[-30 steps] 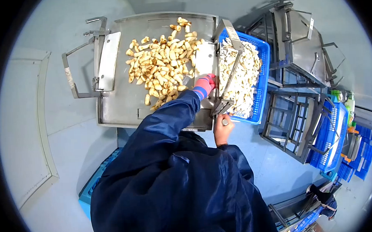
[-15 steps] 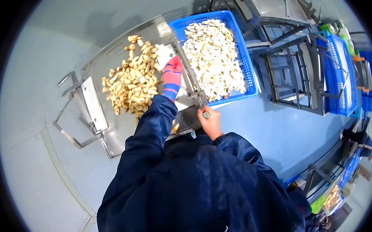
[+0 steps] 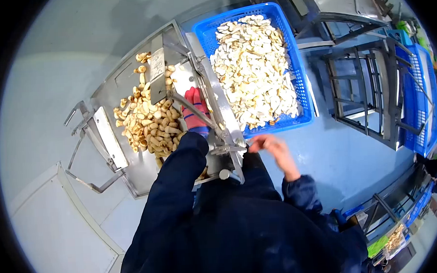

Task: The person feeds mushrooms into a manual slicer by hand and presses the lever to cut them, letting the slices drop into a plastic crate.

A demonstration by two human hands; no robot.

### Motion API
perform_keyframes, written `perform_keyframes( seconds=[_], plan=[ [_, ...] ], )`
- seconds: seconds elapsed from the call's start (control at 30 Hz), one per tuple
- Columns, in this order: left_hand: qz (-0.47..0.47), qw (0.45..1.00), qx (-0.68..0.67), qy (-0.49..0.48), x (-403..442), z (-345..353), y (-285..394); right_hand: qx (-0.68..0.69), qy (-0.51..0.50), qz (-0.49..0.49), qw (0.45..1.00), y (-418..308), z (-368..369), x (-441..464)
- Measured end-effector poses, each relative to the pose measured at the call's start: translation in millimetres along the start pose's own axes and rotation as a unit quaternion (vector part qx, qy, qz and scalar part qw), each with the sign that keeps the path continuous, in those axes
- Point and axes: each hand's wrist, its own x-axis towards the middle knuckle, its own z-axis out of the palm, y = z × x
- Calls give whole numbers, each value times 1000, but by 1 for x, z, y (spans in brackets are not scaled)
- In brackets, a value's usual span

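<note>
My left hand (image 3: 195, 110), in a red and blue striped glove, lies with fingers stretched out on the white board (image 3: 183, 79) of a metal slicer. A hinged metal bar (image 3: 193, 108) crosses above the glove, joined to a raised plate (image 3: 158, 75). Whole pale brown mushrooms (image 3: 149, 120) are heaped left of the glove. My right hand (image 3: 277, 152) is bare and blurred, held apart from the slicer's round-ended handle (image 3: 226, 174). Its fingers point left, with nothing visible in them. Sliced mushrooms (image 3: 254, 71) fill a blue basket (image 3: 305, 98) beyond the slicer.
A similar metal frame (image 3: 94, 147) with a white strip is fixed at the worktable's left side. Metal stands (image 3: 360, 89) and stacked blue baskets (image 3: 417, 98) are at the right. A white panel (image 3: 51, 212) stands at the lower left.
My right hand has let go of the handle and moved right and down. The metal bar and plate have swung up over the left side. My left hand has shifted slightly down, its fingers straighter.
</note>
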Motion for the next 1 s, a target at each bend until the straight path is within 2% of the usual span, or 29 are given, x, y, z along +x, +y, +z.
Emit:
perform_keyframes(
  seconds=[0.07, 0.1, 0.13, 0.17, 0.2, 0.23, 0.33, 0.37, 0.43, 0.47, 0.5, 0.53, 0.57, 0.6, 0.63, 0.7, 0.77, 0.83, 0.87, 0.97, 1.0],
  plan=[
    [-1, 1000, 1, -7, 2, -3, 2, -80, 42, 8, 996, 35, -43, 51],
    [-3, 1000, -1, -12, 2, -6, 2, -115, 24, 40, 992, 57, -54, 76],
    [-6, 1000, 0, -17, 4, -6, 2, -230, -33, 7, 973, 104, -72, 102],
    [-9, 1000, 0, -17, 3, -7, 3, -387, -115, -4, 915, 117, -74, 121],
    [-11, 1000, 0, -21, 2, -6, 1, -438, -159, -31, 884, 137, -75, 141],
    [-16, 1000, 5, -25, 4, -7, 3, -485, -201, -57, 849, 157, -76, 157],
    [-18, 999, 9, -32, 8, -11, 7, -497, -221, -115, 831, 176, -76, 199],
    [-21, 999, 7, -32, 8, -11, 6, -552, -226, -53, 801, 174, -79, 211],
    [-25, 999, 4, -35, 8, -12, 6, -646, -229, 69, 725, 120, -60, 226],
    [-32, 999, 5, -37, 9, -12, 7, -660, -213, 40, 719, 122, -65, 245],
    [-30, 999, 0, -35, 10, -13, 7, -686, -205, 76, 694, 86, -49, 256],
    [-30, 999, 2, -38, 8, -11, 4, -717, -174, -17, 675, 90, -62, 278],
    [-31, 999, 3, -40, 6, -8, 0, -672, -142, 21, 727, 89, -78, 310],
    [-30, 999, 0, -40, 7, -10, 1, -575, -106, 19, 811, 85, -98, 342],
    [-27, 999, -3, -41, 8, -11, 1, -561, -141, 30, 815, 75, -115, 376],
    [-28, 999, -6, -44, 10, -15, 4, -571, -138, 10, 809, 3, -92, 389],
    [-33, 998, -4, -50, 14, -19, 7, -683, -88, -135, 712, 7, -123, 436],
    [-43, 998, -10, -52, 16, -20, 10, -684, -67, -44, 725, -47, -101, 426],
    [-47, 997, -11, -55, 17, -22, 12, -707, -21, -1, 707, -53, -100, 432],
    [-52, 997, -10, -56, 18, -22, 14, -807, 41, -112, 578, -39, -103, 414],
    [-51, 997, -8, -56, 17, -21, 13, -821, 35, -84, 564, -30, -103, 402]
  ],
)
